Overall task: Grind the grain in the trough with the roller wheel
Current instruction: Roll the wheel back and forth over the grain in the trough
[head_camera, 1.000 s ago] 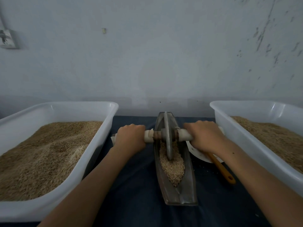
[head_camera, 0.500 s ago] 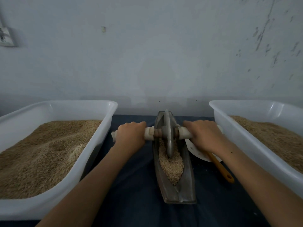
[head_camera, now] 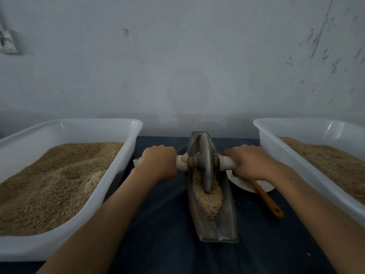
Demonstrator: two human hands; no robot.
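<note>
Since a second ago our hands have pushed the grey metal roller wheel (head_camera: 205, 165) a little further toward the far end of the long boat-shaped metal trough (head_camera: 212, 186); nothing else has shifted. Our left hand (head_camera: 159, 162) and right hand (head_camera: 249, 162) each curl round one end of the pale cylindrical axle handle (head_camera: 227, 162), knuckles up, one per side, so, we judge, the disc stays upright and the push stays even. Wheel rim sits in the beige grain (head_camera: 208, 198), which fills the trough's groove and heaps toward the near end, most of it looking whole; grinding seems far from done. Trough lies lengthwise on the dark blue cloth (head_camera: 164, 234), between the left white plastic tub (head_camera: 110, 175) and the right white plastic tub (head_camera: 276, 155), both holding more grain. Room is tight sideways: the right knuckles are near the right tub's wall and over a white plate (head_camera: 245, 184) with an orange-handled utensil (head_camera: 266, 198). Free travel runs along the trough, and most of it lies back toward us.
</note>
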